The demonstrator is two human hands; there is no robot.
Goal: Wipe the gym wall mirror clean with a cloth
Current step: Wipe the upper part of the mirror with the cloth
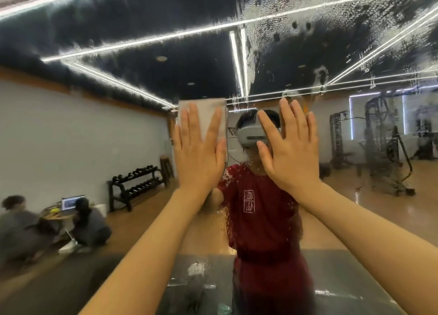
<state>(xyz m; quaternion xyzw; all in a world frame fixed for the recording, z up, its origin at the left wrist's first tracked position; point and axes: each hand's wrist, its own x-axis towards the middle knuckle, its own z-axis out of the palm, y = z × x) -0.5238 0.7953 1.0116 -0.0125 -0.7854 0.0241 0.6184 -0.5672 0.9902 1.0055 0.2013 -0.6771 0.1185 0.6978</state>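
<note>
Pale wall (71, 125), wooden floor (355, 210), dumbbell rack (136, 184), ceiling light strips (142, 39)

Dumbbell rack (136, 184), black, two tiers w/ dark dumbbells, stands against the pale wall (71, 134) at left. Nearer left corner: two people (91, 222) in grey crouch beside a small low table (55, 216); open laptop (72, 202) on it, screen lit, plus a yellow-green item just beside, too small to tell. White bin (102, 210) on the floor betw. table and rack. Cable machines (379, 144) at right, dark frames, blurred. Wood floor (355, 219), orange-brown, w/ grey mat (355, 274) low in view. Dark ceiling (147, 25) crossed by bright LED strip lights (237, 58) in angled lines.
</note>
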